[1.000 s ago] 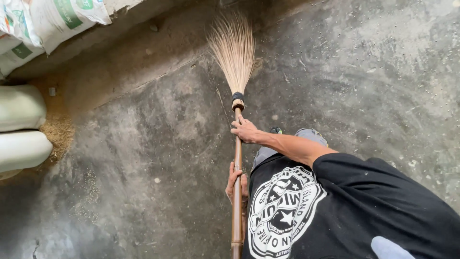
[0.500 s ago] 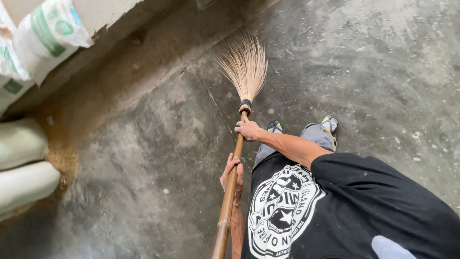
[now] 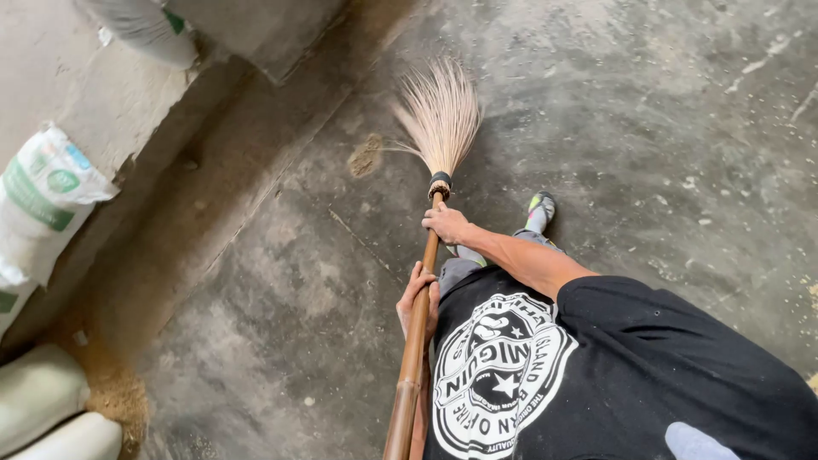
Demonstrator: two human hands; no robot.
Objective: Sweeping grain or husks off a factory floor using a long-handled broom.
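Broom (image 3: 440, 115) swung right | both hands grip | dusty concrete floor (image 3: 648, 128)

White sacks (image 3: 43, 192) are slumped against the concrete wall (image 3: 77, 77), with two more (image 3: 38, 405) lower down beside it. Sawdust-like grit (image 3: 111, 388) is piled right next to those, on a grey concrete floor (image 3: 281, 281).

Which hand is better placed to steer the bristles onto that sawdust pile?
Probably the right hand: it grips the broom handle just below the bristles, beside the sawdust pile. The left hand holds lower down, acting more as a pivot.
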